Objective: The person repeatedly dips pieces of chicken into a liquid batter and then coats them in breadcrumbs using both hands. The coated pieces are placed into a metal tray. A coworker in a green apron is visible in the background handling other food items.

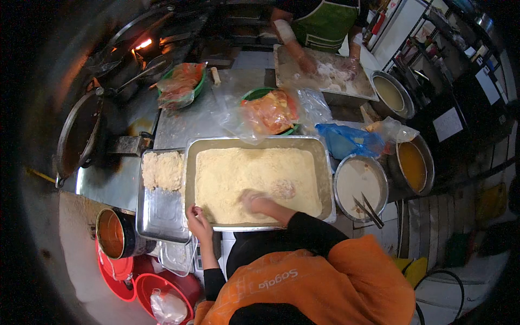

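Before me stands a deep metal tray (327,195) filled with pale yellow flour or breading. My right hand (254,200) is pressed into the breading and blurred; whether it holds anything there is hidden. A coated lump of food (283,189) lies in the breading to its right. At the tray's lower left corner is my left hand (199,221), fingers curled near the rim, its grip unclear. A shallower metal tray (162,215) on the left carries breaded pieces (162,170) at its far end. Right of the deep tray, a metal bowl (360,187) of whitish liquid holds tongs (369,211).
Beyond the tray, green baskets hold bagged raw meat (270,111); a blue plastic bag (351,138) lies nearby. A co-worker's hands work in a floury tray (284,77). Far left are a wok (79,134) and flames (143,44). Red buckets (140,284) stand lower left.
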`<control>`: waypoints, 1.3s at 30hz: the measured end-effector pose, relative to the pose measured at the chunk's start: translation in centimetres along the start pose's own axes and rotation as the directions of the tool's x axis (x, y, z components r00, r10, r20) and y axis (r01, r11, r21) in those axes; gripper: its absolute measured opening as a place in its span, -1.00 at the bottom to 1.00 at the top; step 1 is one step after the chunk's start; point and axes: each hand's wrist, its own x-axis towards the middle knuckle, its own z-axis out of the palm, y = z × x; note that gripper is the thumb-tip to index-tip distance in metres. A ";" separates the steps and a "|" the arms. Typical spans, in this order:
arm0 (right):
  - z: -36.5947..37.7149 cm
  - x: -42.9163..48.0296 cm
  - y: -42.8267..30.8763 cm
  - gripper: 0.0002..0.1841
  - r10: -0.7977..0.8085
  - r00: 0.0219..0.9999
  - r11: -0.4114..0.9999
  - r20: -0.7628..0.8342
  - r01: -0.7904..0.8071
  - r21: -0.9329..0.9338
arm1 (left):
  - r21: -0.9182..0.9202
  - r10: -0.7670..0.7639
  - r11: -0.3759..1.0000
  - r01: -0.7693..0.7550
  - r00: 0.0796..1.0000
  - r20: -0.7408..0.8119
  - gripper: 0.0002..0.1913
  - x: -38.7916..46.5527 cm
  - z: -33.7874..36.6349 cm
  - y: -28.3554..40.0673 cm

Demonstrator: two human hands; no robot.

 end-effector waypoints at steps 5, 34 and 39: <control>-1.9 -8.0 7.7 -0.44 -0.046 0.971 0.974 -0.234 0.095 0.204 | 0.049 0.025 0.999 -0.025 1.000 0.014 -0.73 0.1 -0.3 0.4; -1.2 -2.8 10.0 -0.56 -0.047 0.748 0.998 -0.662 0.067 0.005 | 0.029 -0.054 0.998 0.054 0.998 -0.012 -0.73 0.0 0.4 0.4; -0.5 -3.7 10.9 -0.52 -0.138 0.800 0.990 -0.584 0.090 -0.109 | 0.024 -0.100 0.995 0.100 0.995 -0.026 -0.72 0.0 0.7 0.7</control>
